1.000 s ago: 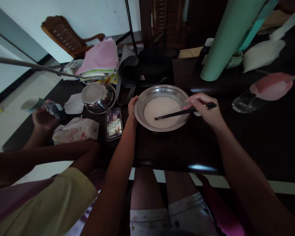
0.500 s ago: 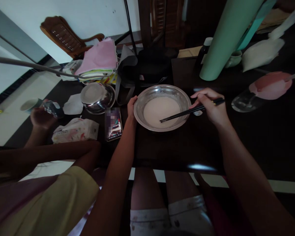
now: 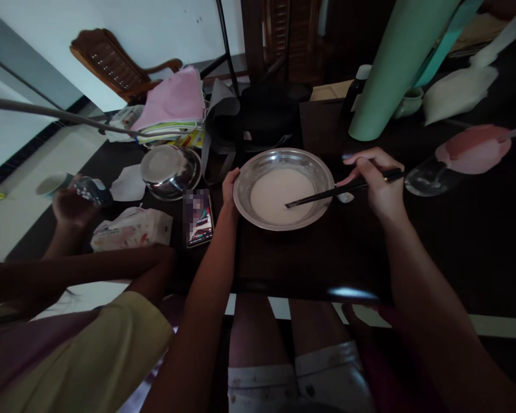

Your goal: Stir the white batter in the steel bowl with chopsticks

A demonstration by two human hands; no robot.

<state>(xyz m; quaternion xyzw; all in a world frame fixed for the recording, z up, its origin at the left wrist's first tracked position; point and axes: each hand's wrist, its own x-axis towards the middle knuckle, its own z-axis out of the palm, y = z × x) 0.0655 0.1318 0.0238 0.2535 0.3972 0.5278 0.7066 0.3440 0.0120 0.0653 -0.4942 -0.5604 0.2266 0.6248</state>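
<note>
A wide metal bowl (image 3: 324, 209) stands on the dark table in front of me, partly filled with a milky white mixture (image 3: 275, 192). My left hand (image 3: 230, 188) is closed on the bowl's left rim, with its fingers mostly hidden behind it. My right hand (image 3: 379, 178), to the right of the bowl, grips a pair of black chopsticks (image 3: 327, 194). Their tips dip into the mixture near its middle. A small white object (image 3: 346, 197), perhaps a spoon, lies just beyond the bowl's right rim.
Left of the bowl are a phone (image 3: 199, 218), a tissue pack (image 3: 133, 228) and an upturned metal bowl (image 3: 169, 171). Another person's hand (image 3: 75, 206) holds a dark patterned object. A green cylinder (image 3: 395, 74), a pink-topped container (image 3: 473, 150) and a white bag (image 3: 460, 94) stand at right.
My right hand has moved slightly to the right with the chopsticks. Their tips have shifted a little right and away from me within the mixture. My left hand stays on the rim.
</note>
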